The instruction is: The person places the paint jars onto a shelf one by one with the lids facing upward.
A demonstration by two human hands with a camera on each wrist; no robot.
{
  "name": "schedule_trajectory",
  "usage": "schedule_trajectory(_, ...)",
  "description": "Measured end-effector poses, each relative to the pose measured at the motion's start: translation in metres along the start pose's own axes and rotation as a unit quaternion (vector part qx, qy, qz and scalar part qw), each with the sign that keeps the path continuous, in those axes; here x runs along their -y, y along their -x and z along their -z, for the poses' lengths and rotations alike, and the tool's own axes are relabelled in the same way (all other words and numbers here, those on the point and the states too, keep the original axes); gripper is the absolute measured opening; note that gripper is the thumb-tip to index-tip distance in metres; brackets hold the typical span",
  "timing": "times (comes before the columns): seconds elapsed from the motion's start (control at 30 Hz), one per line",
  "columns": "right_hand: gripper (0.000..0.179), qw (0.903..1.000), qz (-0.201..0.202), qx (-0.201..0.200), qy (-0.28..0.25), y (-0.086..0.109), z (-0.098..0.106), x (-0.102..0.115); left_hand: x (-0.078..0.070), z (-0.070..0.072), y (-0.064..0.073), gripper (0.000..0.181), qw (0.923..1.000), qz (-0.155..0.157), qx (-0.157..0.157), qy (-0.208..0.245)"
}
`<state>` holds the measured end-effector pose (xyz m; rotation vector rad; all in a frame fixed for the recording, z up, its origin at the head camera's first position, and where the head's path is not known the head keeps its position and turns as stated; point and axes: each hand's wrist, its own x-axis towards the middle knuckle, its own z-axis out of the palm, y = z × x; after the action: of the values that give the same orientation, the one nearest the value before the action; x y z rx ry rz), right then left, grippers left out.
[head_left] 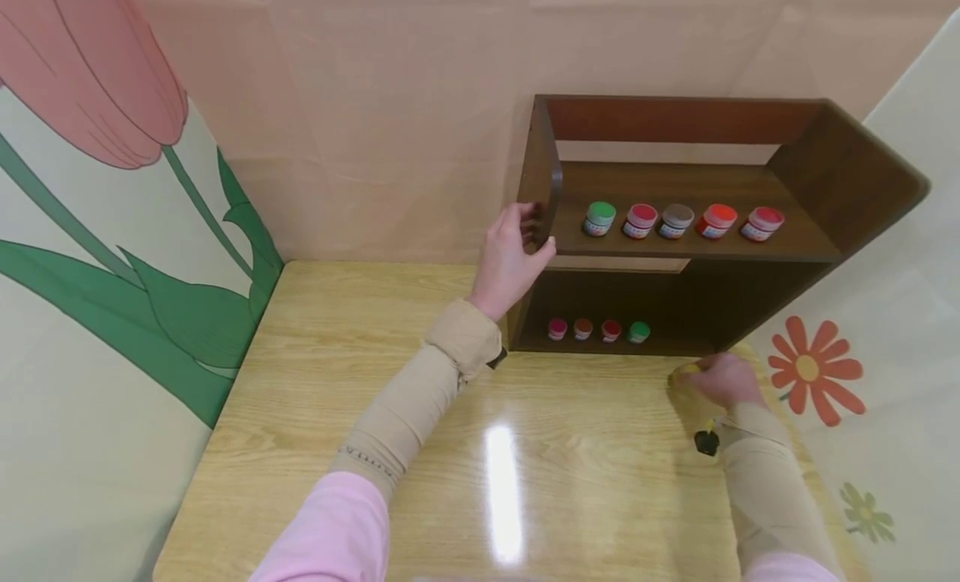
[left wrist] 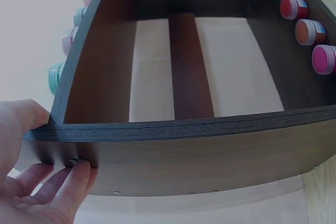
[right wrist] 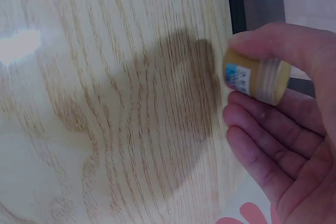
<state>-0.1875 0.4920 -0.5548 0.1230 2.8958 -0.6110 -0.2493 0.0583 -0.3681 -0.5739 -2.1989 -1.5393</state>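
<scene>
My left hand [head_left: 512, 261] grips the left side panel of a dark brown wooden shelf [head_left: 693, 175]. In the left wrist view the thumb [left wrist: 29, 114] lies on the panel's front edge and the fingers [left wrist: 73, 184] press its outer face. My right hand [head_left: 723, 379] pinches a small ochre-yellow paint jar [right wrist: 257, 75] between thumb and fingers, close to the shelf's lower right front corner. The jar is tipped on its side, its label facing the camera. Several paint jars stand in a row on the upper board, among them a green one [head_left: 599, 219].
On the lower board stand several more jars, from a pink one [head_left: 557, 329] to a green one [head_left: 639, 332]. The shelf stands on a light wooden table [head_left: 360, 315] against a pinkish backdrop [head_left: 375, 123]. A flower-printed cloth [head_left: 892, 315] hangs close at the right.
</scene>
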Motion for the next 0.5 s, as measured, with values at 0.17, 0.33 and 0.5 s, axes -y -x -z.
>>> schedule_trajectory(0.17, 0.054, 0.9995, -0.016, -0.015, -0.024, 0.0013, 0.0021, 0.0054, -0.0006, 0.0008, -0.0001, 0.042, 1.0, 0.001, 0.0, 0.002)
schedule_trajectory(0.33, 0.052, 0.9974, -0.032, -0.049, -0.042, -0.0004, -0.0013, 0.0062, -0.0012, 0.0019, 0.0, 0.042, 1.0, 0.007, 0.002, 0.0)
schedule_trajectory(0.5, 0.054, 0.9936, -0.037, -0.095, -0.05, 0.0003, -0.0034, 0.0089, -0.0005, 0.0011, 0.0006, 0.043, 1.0, 0.004, 0.003, 0.0)
